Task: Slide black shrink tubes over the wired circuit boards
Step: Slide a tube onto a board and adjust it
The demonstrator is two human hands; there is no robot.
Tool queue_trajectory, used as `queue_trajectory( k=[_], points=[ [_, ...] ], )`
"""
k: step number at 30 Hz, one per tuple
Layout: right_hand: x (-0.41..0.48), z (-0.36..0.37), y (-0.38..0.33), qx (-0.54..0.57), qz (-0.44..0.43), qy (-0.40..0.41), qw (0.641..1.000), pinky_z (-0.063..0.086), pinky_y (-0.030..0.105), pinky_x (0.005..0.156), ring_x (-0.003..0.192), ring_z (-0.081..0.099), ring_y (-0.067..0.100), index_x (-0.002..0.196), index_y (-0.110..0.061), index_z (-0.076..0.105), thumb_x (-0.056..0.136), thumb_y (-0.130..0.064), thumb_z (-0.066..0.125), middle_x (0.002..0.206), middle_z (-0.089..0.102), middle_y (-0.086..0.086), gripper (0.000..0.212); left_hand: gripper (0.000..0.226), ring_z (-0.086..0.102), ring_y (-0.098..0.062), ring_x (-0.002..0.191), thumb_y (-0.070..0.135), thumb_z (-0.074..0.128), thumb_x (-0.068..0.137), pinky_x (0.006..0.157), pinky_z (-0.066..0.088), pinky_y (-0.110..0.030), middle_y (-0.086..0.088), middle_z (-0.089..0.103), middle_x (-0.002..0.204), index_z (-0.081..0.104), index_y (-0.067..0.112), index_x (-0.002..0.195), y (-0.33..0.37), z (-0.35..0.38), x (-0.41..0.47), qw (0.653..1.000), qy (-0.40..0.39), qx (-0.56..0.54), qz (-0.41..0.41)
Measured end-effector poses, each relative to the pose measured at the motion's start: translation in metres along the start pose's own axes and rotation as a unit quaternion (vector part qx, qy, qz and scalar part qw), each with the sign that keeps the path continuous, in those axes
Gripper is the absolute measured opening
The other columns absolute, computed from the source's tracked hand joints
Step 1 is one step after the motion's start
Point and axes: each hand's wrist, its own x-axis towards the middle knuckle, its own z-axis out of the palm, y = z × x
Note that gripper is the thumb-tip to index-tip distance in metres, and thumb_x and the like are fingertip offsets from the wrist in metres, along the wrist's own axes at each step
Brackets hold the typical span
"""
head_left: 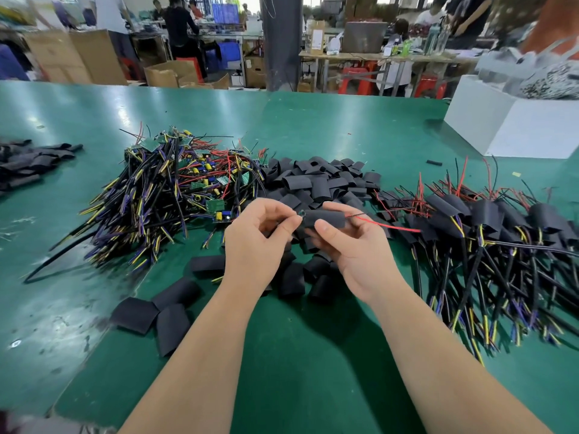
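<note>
Above the green table (297, 355), my right hand (357, 245) grips a black shrink tube (326, 218) between thumb and fingers. A red and a black wire (391, 226) stick out of the tube's right end. My left hand (257, 236) pinches the end of a circuit board (301, 213) that barely shows at the tube's left mouth. A heap of bare wired boards (175, 189) lies to the left. Loose black tubes (319, 180) are piled behind my hands. Boards covered with tubes (488, 227) lie to the right.
More loose tubes (169, 305) lie scattered near the front left, and another dark pile (28, 161) sits at the far left edge. A white box (513, 126) stands at the back right. People work at benches beyond the table.
</note>
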Motion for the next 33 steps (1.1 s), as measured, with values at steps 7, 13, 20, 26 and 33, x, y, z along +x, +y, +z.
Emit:
queue_trajectory(
  k=[7,13,20,26,33],
  points=[
    [-0.002,-0.001,-0.007,-0.115,-0.057,-0.001,0.992,0.057,0.024,0.069,0.070,0.069,0.015,0.095,-0.017,0.066,0.076,0.009,0.072,0.082,0.075,0.001,0.033,0.022,0.061,-0.003,0.050,0.007,0.072,0.083,0.053,0.047,-0.012,0.013,0.070,0.064,0.070,0.029,0.078,0.001,-0.004,0.004,0.996,-0.040,-0.031,-0.069],
    [-0.004,-0.005,-0.014,-0.171,-0.073,-0.007,0.983,0.056,0.022,0.070,0.075,0.072,0.014,0.097,-0.015,0.065,0.075,0.005,0.075,0.084,0.076,-0.002,0.031,0.024,0.060,-0.005,0.050,0.010,0.075,0.080,0.054,0.048,-0.014,0.008,0.071,0.064,0.073,0.033,0.075,0.004,-0.008,0.004,0.992,-0.063,-0.051,-0.100],
    [-0.002,0.001,-0.008,-0.029,0.009,-0.003,1.000,0.058,0.032,0.078,0.080,0.067,0.020,0.117,-0.020,0.060,0.083,0.010,0.062,0.089,0.071,0.006,0.046,0.025,0.055,-0.005,0.061,0.003,0.067,0.086,0.062,0.048,-0.014,0.012,0.066,0.062,0.071,0.028,0.082,0.007,-0.001,0.000,0.983,-0.118,-0.062,-0.129],
    [0.006,-0.003,-0.028,0.217,0.033,0.114,0.969,0.054,0.019,0.059,0.065,0.063,0.014,0.097,-0.005,0.050,0.087,0.006,0.058,0.084,0.057,0.013,0.017,0.020,0.061,-0.008,0.060,0.008,0.059,0.092,0.064,0.050,-0.016,0.005,0.073,0.079,0.072,0.023,0.093,0.005,-0.008,0.003,0.985,-0.088,-0.106,-0.105],
    [-0.002,-0.027,-0.079,0.300,-0.032,0.170,0.938,0.053,0.019,0.057,0.059,0.064,0.013,0.091,-0.004,0.050,0.089,-0.007,0.058,0.070,0.063,0.006,0.008,0.017,0.061,0.005,0.069,0.021,0.059,0.091,0.065,0.045,-0.013,0.017,0.068,0.072,0.069,0.034,0.085,-0.011,-0.011,0.009,0.987,0.053,0.123,-0.091]
  ],
)
